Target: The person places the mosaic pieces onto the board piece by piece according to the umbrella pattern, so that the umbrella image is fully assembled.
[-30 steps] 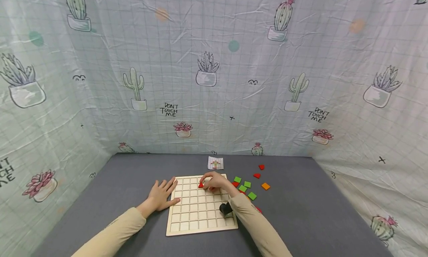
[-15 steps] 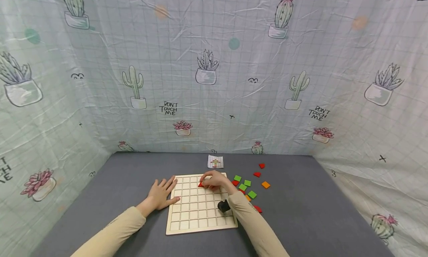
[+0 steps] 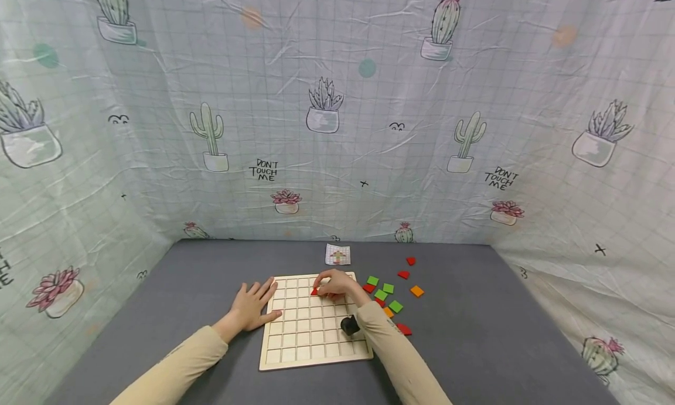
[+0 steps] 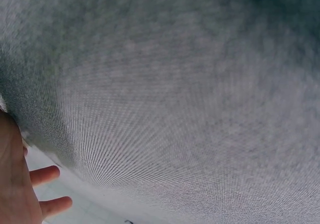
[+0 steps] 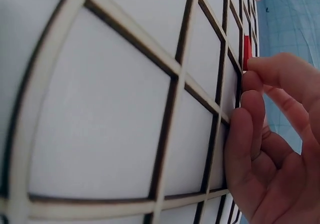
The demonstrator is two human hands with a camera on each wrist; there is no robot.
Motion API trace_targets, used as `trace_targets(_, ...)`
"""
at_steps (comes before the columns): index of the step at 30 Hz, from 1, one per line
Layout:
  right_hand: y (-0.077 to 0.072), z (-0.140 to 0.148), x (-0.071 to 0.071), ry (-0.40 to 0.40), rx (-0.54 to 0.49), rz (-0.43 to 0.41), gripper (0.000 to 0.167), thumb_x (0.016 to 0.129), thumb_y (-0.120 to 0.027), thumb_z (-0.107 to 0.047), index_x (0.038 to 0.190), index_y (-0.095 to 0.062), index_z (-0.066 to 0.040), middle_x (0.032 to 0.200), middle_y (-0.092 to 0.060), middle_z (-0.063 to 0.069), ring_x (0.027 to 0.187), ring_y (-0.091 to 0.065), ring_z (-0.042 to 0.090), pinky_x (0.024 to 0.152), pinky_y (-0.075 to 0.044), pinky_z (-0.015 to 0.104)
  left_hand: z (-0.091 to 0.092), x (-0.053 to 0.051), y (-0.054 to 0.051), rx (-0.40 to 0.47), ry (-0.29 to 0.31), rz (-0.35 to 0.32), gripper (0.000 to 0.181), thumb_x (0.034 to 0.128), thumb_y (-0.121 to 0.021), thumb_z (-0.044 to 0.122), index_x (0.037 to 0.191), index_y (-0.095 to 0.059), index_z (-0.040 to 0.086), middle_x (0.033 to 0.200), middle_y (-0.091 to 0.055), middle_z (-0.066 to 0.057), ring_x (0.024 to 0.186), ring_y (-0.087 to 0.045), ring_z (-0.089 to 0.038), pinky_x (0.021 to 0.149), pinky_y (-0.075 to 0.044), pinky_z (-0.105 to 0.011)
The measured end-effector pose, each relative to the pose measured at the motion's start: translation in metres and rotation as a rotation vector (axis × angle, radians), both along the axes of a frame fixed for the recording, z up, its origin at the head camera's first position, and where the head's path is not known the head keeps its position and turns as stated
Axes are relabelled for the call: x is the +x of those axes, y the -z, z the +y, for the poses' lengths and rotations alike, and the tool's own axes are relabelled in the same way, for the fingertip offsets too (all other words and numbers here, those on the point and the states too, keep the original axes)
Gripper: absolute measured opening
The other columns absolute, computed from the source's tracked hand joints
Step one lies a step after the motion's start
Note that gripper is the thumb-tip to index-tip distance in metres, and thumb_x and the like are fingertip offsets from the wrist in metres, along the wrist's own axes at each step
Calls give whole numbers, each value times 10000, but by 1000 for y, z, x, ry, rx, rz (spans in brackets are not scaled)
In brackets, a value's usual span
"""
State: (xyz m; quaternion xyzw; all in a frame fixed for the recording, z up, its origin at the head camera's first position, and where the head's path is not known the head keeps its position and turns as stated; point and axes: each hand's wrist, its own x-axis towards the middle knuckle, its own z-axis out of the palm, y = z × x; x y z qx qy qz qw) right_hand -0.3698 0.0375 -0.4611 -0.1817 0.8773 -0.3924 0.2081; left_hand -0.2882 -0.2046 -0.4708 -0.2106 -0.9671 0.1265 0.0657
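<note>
A pale wooden grid board (image 3: 303, 340) lies on the table in the head view. My left hand (image 3: 250, 307) rests on its left edge, fingers spread, the thumb reaching over the frame. Over the upper part of the board is my right hand (image 3: 336, 284), pinching a small red triangular tile (image 3: 314, 292) with thumb and index finger at a grid cell. In the right wrist view the red tile (image 5: 247, 53) shows edge-on by the fingertips, and the other fingers curl against the board. The left wrist view has mostly grey cloth and part of the left hand (image 4: 17, 184).
Right of the board lie several loose tiles: green (image 3: 395, 306), red (image 3: 403, 329) and orange (image 3: 417, 291). A small printed pattern card (image 3: 337, 255) lies behind the board. A black wrist camera (image 3: 349, 324) hangs over the board's right side. Patterned cloth walls surround the table.
Both hands stay nearly in place; the right fingers shift slightly around the red tile. The whole head view has drifted a little.
</note>
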Motion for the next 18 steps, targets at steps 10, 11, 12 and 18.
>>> trace_targets(10,0,6,1,-51,-135,-42,243,845,-592,-110,1085,-602,-69,669,-591,107,510,-454,138,480,-366,242,-2,-1,0,9,-6,-19,710,862,-403,567,1377,-345,81,1436,-320,-101,1187,-425,-343,934,-321,-542)
trace_targets(11,1,7,1,-56,-154,-50,248,852,-581,-110,1096,-594,-66,684,-591,105,519,-457,142,487,-372,244,-2,-1,0,9,-4,-13,709,859,-409,566,1372,-352,80,1431,-328,-102,1182,-429,-343,930,-322,-543)
trace_targets(12,1,9,1,-56,-171,-59,250,858,-573,-115,1102,-592,-64,698,-589,99,530,-460,143,495,-379,246,-2,-2,0,4,-4,-9,709,858,-409,568,1373,-351,82,1432,-328,-101,1182,-430,-341,930,-323,-542)
trace_targets(18,-1,22,7,-45,-285,-102,250,867,-563,-125,1096,-607,-34,752,-595,137,566,-485,143,531,-438,267,-1,-3,2,3,-5,-29,719,865,-383,576,1385,-330,82,1444,-306,-102,1197,-419,-348,933,-312,-553)
